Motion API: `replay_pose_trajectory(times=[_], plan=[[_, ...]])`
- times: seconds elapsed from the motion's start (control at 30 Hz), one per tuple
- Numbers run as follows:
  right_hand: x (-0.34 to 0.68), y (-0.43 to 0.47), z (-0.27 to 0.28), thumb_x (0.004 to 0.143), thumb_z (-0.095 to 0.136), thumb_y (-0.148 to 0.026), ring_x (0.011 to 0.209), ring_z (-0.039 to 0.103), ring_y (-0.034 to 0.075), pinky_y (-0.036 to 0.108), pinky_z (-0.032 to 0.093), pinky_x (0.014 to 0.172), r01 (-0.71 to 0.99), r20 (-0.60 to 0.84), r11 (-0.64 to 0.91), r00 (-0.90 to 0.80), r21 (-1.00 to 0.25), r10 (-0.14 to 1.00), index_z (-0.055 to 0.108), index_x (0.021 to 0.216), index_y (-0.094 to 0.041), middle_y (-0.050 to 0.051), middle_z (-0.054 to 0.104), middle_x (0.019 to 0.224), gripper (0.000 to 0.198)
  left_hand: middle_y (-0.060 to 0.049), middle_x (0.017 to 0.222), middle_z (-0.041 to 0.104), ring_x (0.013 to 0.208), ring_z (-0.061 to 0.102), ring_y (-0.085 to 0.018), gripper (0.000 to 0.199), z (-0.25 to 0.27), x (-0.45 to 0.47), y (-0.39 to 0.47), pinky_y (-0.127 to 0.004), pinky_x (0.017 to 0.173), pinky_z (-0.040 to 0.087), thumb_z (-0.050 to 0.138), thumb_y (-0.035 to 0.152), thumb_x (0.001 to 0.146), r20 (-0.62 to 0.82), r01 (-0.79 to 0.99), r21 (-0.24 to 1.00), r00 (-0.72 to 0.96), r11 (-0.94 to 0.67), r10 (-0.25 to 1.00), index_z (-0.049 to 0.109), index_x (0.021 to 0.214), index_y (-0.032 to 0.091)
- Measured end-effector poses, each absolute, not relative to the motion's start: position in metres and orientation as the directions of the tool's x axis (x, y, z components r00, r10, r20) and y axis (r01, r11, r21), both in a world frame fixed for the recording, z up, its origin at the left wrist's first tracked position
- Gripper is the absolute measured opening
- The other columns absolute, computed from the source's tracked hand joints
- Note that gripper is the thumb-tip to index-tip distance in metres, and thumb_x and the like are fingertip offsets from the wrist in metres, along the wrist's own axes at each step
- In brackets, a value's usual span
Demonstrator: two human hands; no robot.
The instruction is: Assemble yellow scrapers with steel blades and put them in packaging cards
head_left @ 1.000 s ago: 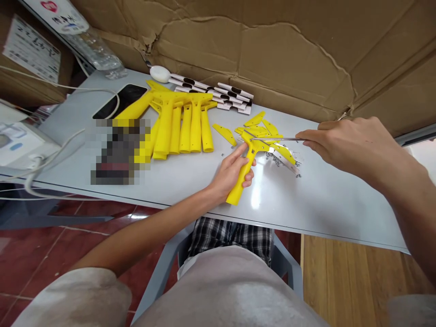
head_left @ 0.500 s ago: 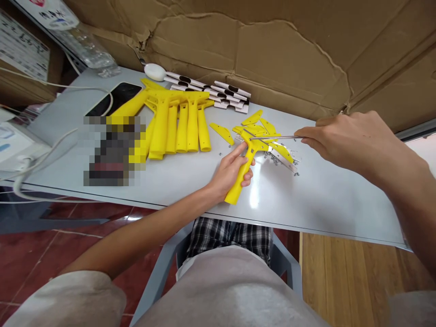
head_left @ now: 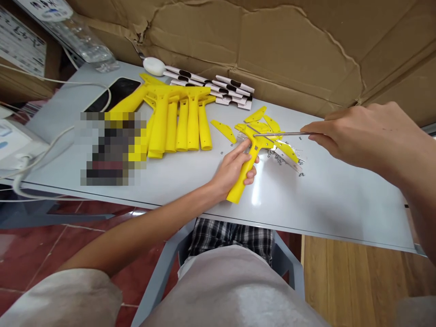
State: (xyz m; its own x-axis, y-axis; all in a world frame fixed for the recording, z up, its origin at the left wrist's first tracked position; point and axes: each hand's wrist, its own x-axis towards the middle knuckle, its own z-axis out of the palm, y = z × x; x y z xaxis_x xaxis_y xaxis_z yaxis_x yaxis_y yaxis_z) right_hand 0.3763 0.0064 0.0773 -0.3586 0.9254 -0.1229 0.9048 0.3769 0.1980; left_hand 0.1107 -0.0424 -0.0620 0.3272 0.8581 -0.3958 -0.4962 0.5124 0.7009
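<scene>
My left hand [head_left: 236, 168] is closed around the handle of a yellow plastic scraper [head_left: 245, 175], its wide head pointing away from me. A screwdriver [head_left: 286, 134] is gripped in my right hand [head_left: 354, 131], which hides its handle. The thin metal shaft lies almost level, and its tip meets the scraper's head near the left side. Behind and beside the head lie loose yellow blade covers [head_left: 223, 131], clear strips and several small screws [head_left: 279, 158]. Whether a screw sits under the tip is too small to see.
Several yellow scraper handles [head_left: 163, 122] lie side by side at left, near a phone [head_left: 119, 95] and a blurred-out object [head_left: 112, 152]. Pink-and-black strips [head_left: 235, 93] and a white spoon-shaped item [head_left: 154, 66] rest by the cardboard [head_left: 289, 50]. A plastic bottle [head_left: 81, 41] stands back left.
The view has shifted slightly. Both hands, the scraper and the screwdriver keep nearly the same positions relative to each other, with the tip still at the scraper's head.
</scene>
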Motion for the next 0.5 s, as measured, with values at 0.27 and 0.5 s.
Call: replay_pose_trajectory(times=[0.27, 0.5], plan=[[0.375, 0.008, 0.074, 0.111, 0.044, -0.066, 0.090, 0.061, 0.020, 0.046, 0.047, 0.095, 0.892, -0.193, 0.388, -0.348, 0.234, 0.917, 0.082, 0.123, -0.033, 0.011, 0.066, 0.084, 0.051, 0.000, 0.091, 0.067, 0.051, 0.049, -0.008, 0.086, -0.065, 0.109, -0.040, -0.021, 0.043, 0.036, 0.064, 0.016, 0.093, -0.395, -0.509, 0.687, 0.338, 0.519, 0.854, 0.042, 0.175, 0.021], [0.365, 0.000, 0.082, 0.108, 0.053, -0.047, 0.085, 0.059, 0.017, 0.045, 0.046, 0.091, 0.895, -0.299, 0.291, -0.190, 0.339, 0.935, 0.069, 0.151, -0.049, 0.010, 0.072, 0.112, 0.046, 0.000, 0.093, 0.066, 0.051, 0.051, -0.008, 0.086, -0.062, 0.111, -0.043, -0.022, 0.043, 0.036, 0.065, 0.016, 0.093, -0.392, -0.471, 0.720, 0.329, 0.509, 0.859, 0.042, 0.175, 0.021]])
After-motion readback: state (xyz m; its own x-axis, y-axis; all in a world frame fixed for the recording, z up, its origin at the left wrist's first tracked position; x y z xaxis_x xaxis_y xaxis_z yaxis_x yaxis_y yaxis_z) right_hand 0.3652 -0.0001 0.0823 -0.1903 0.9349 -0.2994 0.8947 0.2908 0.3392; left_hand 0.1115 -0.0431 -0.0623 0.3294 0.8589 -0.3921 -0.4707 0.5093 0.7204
